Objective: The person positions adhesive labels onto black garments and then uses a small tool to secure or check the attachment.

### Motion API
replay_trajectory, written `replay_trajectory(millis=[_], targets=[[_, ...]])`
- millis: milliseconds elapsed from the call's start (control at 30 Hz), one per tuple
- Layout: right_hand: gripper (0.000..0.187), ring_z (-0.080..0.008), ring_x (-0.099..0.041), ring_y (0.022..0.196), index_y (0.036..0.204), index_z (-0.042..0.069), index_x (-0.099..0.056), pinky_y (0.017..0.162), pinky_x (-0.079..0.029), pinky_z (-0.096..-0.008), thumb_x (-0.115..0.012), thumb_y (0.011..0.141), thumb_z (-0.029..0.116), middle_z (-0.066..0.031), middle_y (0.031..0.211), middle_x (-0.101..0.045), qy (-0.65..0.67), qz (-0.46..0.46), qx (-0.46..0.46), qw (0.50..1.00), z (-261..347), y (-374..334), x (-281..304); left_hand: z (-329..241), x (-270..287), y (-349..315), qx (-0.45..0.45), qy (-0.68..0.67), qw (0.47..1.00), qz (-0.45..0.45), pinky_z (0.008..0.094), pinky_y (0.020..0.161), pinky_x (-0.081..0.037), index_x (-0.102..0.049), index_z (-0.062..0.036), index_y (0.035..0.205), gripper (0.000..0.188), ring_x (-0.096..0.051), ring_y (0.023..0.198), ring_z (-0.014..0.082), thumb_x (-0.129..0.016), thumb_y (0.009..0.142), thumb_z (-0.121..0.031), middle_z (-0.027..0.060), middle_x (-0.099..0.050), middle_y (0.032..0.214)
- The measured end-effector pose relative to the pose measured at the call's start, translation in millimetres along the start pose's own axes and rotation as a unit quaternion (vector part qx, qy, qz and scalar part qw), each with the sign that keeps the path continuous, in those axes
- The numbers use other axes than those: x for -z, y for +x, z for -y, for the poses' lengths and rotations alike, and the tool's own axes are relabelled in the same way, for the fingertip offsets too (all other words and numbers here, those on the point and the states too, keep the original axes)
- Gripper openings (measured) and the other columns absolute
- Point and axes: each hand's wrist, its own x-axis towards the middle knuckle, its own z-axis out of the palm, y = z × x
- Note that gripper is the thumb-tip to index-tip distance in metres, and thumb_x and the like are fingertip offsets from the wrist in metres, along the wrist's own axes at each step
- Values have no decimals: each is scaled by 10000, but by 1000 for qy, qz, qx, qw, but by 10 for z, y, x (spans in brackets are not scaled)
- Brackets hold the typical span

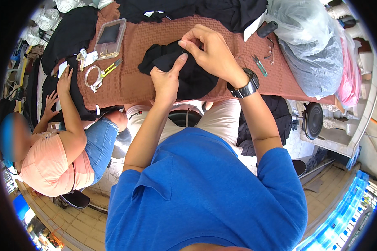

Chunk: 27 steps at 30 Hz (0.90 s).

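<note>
A bunched black cloth (pixel 198 85) lies on the brown table cover (pixel 132 81) in front of me. My left hand (pixel 166 81) is closed on the cloth, its thumb pointing up and pressed along the fabric. Just above and to the right, my right hand (pixel 213 52) makes a pinch with thumb and forefinger over the cloth's upper edge. Whatever sits in that pinch is too small to make out. A black watch (pixel 245 85) is on my right wrist.
Left of the cloth are yellow snips (pixel 111 68), a whitish coil (pixel 88 79) and a clear box (pixel 120 39) holding a black pad. Green snips (pixel 260 66), eyeglasses (pixel 271 52), a black spool (pixel 267 29) and stuffed plastic bags (pixel 310 50) stand right. A co-worker (pixel 56 161) handles black fabric at left.
</note>
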Motion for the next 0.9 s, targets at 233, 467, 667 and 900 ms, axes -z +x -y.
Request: replay_trajectory(millis=[233,467,667,900], targets=[[150,-268,-657,737,883,-10,-710,680,-509,-371,-714,885,140,-126,880,-669,-22,-10,-35,999,-162,-6,41,-70,47,-2,7,-4,1000,27,229,737,-507,-762,7,980,123,-631,802,69,-787,886,-68,20,-736,931],[159,-207,-579,671,922,-7,-704,596,-441,-305,-708,909,152,-91,850,-655,2,2,45,999,-85,-16,-69,-2,21,3,31,-26,998,43,243,770,-516,-754,-9,1020,126,-639,834,80,-759,911,-71,24,-732,966],[109,-284,-648,730,888,-6,-682,658,-507,-367,-708,878,100,-123,844,-631,7,-31,-31,999,183,-307,-75,-20,146,47,88,-123,988,31,255,854,-508,-743,-32,1029,136,-649,944,93,-723,960,-148,30,-728,1005],[85,-282,-593,738,880,19,-651,637,-475,-395,-716,841,57,-99,822,-558,-15,-91,-10,996,74,-582,-321,-135,42,25,87,-102,990,46,254,846,-506,-750,-23,1014,120,-651,928,81,-744,932,-110,34,-733,991]])
